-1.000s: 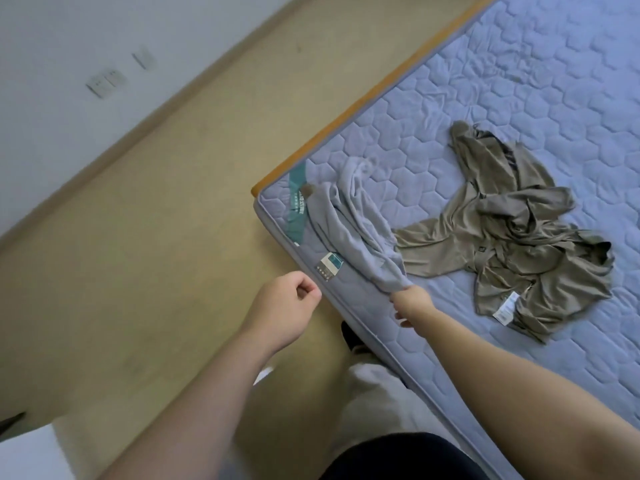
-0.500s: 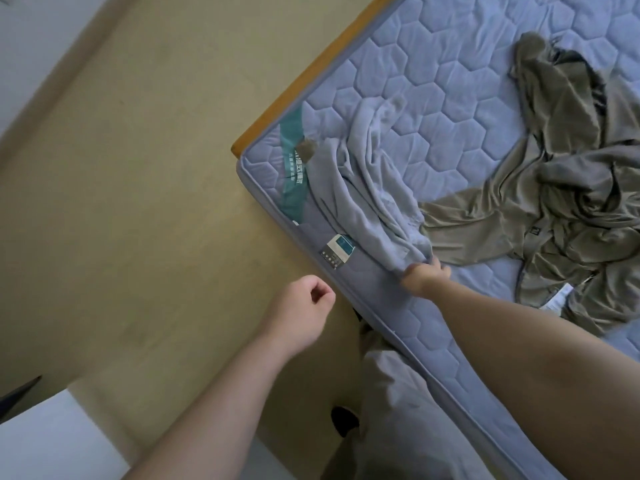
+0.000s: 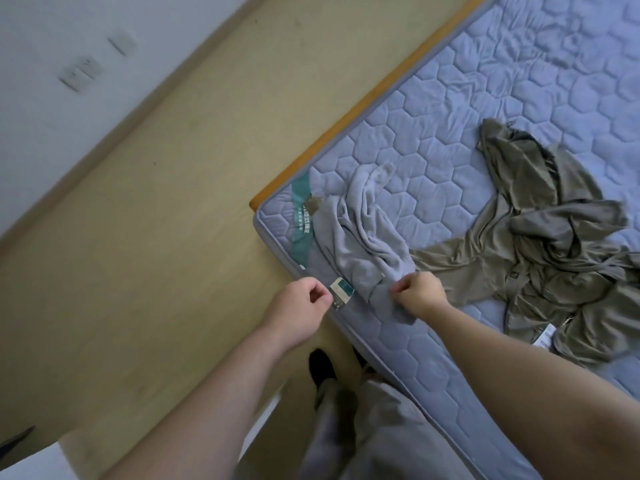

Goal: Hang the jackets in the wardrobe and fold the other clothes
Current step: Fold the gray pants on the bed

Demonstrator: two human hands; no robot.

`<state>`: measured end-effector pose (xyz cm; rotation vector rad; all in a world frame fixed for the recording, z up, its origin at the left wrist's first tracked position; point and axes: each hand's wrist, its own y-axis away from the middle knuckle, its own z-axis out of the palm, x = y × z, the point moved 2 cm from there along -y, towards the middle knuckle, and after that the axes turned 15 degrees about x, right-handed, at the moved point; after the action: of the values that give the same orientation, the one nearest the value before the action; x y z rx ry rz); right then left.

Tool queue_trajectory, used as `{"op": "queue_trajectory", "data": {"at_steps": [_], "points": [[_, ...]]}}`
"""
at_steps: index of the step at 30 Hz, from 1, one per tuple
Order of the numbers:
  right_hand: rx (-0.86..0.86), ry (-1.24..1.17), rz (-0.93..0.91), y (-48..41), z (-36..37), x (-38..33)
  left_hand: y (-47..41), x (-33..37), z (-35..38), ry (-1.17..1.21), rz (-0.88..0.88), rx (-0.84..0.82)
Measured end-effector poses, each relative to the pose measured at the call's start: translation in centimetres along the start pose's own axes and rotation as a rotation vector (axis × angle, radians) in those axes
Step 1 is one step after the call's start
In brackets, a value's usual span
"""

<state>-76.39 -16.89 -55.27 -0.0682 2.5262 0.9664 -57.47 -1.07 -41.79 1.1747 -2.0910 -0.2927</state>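
Nothing looks folded or hung yet. The right grip point(image 3: 419, 294) pinches the grey garment point(image 3: 360, 244) at the near corner of the bed point(image 3: 450, 150); the left grip point(image 3: 301, 308) is curled, empty. The olive jacket point(image 3: 554, 254) lies crumpled beside it.

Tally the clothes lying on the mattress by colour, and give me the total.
grey garment: 1
olive-brown garment: 1
Total: 2
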Motion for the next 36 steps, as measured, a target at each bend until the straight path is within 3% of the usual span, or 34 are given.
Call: {"op": "queue_trajectory", "data": {"at_steps": [6,13,18,23,28,33,36], "points": [[0.125,-0.29,-0.103,5.0,-5.7,-9.1,2.5,1.8,-4.5,0.009,0.08,0.017],[0.242,-0.641,-0.373,12.6,-16.4,-22.8,4.2,7.2,-13.4,0.012,0.382,0.208],[0.265,-0.876,-0.642,20.6,-25.0,-31.0,6.7,12.8,-19.7,0.176,0.516,0.382],[0.424,-1.046,-0.829,27.6,-31.8,-35.3,9.9,17.5,-23.2,0.4,0.613,0.474],[0.594,-0.973,-0.98,30.7,-35.1,-35.8,12.2,21.0,-28.0,0.558,0.574,0.502],[0.224,-0.85,-1.051,31.3,-35.9,-34.6,14.5,23.3,-32.4,0.526,0.661,0.308],[0.241,-0.712,-1.036,31.4,-35.8,-34.4,15.6,23.8,-33.7,0.413,0.736,0.27]]}}
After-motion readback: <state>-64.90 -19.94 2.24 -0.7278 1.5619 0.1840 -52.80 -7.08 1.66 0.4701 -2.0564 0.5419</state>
